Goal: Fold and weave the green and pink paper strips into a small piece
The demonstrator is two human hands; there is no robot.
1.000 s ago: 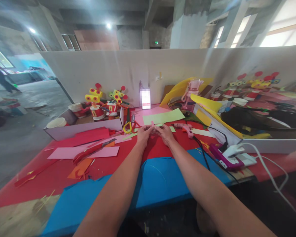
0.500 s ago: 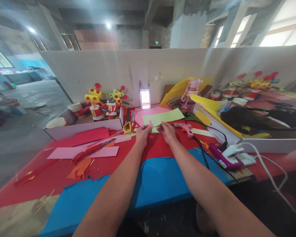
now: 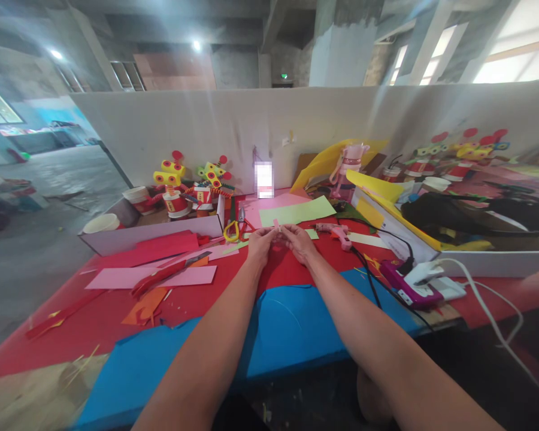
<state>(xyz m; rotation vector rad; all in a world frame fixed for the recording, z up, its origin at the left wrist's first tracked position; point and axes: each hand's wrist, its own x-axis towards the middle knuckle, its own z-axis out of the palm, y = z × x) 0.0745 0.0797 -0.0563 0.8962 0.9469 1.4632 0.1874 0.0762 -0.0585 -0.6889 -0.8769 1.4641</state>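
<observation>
Over the red sheet at the middle of the table, my left hand (image 3: 260,244) pinches a small pink paper strip (image 3: 276,223) that stands up between the fingertips. Against it my right hand (image 3: 300,242) is closed, thumb and fingers pressed on the strip's lower part, which the fingers mostly hide. Just beyond both hands lies a pale green paper sheet (image 3: 299,211). Yellow-handled scissors (image 3: 232,230) rest left of my left hand, close to a red-handled pair. A pink glue gun (image 3: 340,234) lies to the right of my right hand.
Paper figures (image 3: 176,200) stand in a white box (image 3: 161,239) at the left. A red utility knife (image 3: 161,276) lies on pink paper. To the right are a purple power strip (image 3: 408,284) with cables and a larger box (image 3: 489,263). Blue cloth (image 3: 291,323) covers the front edge.
My right hand has moved left, so that its fingertips meet those of my left hand at the pink strip. My left hand has barely shifted.
</observation>
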